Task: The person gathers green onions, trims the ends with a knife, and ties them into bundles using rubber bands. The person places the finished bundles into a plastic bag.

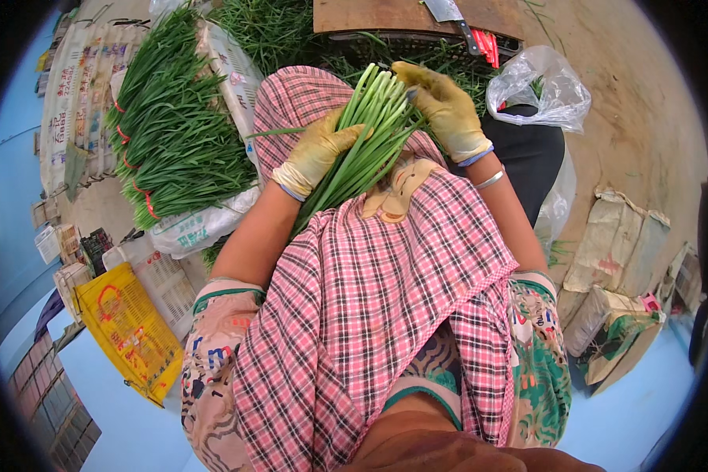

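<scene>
A loose bunch of green chives point(360, 156) lies across my lap, its pale stem ends pointing away from me. Around the middle of the bunch closes my left hand point(324, 144), in a yellowed work glove. My right hand point(445, 109), gloved the same way, is bent beside the stem ends. A small grey piece point(411, 93) shows at its fingertips; whether it is held or worn is unclear. Beneath the chives spreads a pink checked apron point(389, 265) with a cartoon patch.
Several chive bundles tied with red bands point(177, 130) are stacked at the left on white sacking point(197, 230). A cleaver point(445, 10) and red strips point(487, 47) lie on a brown board point(366, 16) ahead. Loose chives point(265, 29) sit beside it. A clear plastic bag point(540, 88) is at the right.
</scene>
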{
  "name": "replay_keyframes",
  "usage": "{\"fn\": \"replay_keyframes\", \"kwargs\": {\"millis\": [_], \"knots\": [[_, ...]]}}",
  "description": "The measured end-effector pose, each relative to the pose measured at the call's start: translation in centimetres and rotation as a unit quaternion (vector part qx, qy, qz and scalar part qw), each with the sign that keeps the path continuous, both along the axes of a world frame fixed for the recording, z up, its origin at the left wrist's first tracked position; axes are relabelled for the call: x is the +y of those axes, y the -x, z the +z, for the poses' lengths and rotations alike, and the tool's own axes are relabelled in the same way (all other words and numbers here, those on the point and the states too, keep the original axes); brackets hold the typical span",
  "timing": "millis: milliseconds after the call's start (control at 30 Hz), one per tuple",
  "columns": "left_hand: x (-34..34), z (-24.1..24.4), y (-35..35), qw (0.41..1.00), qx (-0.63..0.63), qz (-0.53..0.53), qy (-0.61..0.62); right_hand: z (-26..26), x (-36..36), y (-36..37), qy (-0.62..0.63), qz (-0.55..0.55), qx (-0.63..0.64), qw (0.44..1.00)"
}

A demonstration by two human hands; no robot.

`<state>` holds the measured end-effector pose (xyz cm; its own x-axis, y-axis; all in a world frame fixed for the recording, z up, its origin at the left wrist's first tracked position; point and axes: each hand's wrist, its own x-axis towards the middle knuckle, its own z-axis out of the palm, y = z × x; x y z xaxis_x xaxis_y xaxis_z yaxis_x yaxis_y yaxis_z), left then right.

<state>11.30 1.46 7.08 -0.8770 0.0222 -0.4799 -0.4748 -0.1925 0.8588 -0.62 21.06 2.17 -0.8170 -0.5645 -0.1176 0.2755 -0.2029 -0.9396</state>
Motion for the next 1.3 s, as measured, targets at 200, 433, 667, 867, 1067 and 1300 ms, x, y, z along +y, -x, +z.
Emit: {"fn": "replay_keyframes", "kwargs": {"millis": [200, 433, 667, 867, 1067, 1300], "knots": [[2.2, 0.8, -0.2, 0.994, 0.033, 0.033, 0.103, 2.6, 0.2, 0.0, -0.318, 0.033, 0.411, 0.854], [2.4, -0.1, -0.4, 0.978, 0.048, 0.037, 0.197, 2.4, -1.5, -0.1, -0.381, 0.066, 0.451, 0.804], [3.0, 1.6, -0.2, 0.971, 0.065, 0.002, 0.228, -1.1, -1.0, 1.1, -0.34, -0.023, 0.23, 0.912], [3.1, 1.7, -0.3, 0.988, 0.035, 0.046, 0.146, -5.1, 6.3, 8.4, -0.315, -0.156, 0.195, 0.916], [2.6, 1.3, -0.1, 0.985, 0.04, -0.012, 0.168, -0.9, 4.1, 5.0, -0.126, 0.006, 0.226, 0.966], [2.8, 1.5, -0.3, 0.99, 0.021, 0.035, 0.138, 1.0, 1.4, 2.5, -0.285, 0.119, 0.199, 0.93]]}}
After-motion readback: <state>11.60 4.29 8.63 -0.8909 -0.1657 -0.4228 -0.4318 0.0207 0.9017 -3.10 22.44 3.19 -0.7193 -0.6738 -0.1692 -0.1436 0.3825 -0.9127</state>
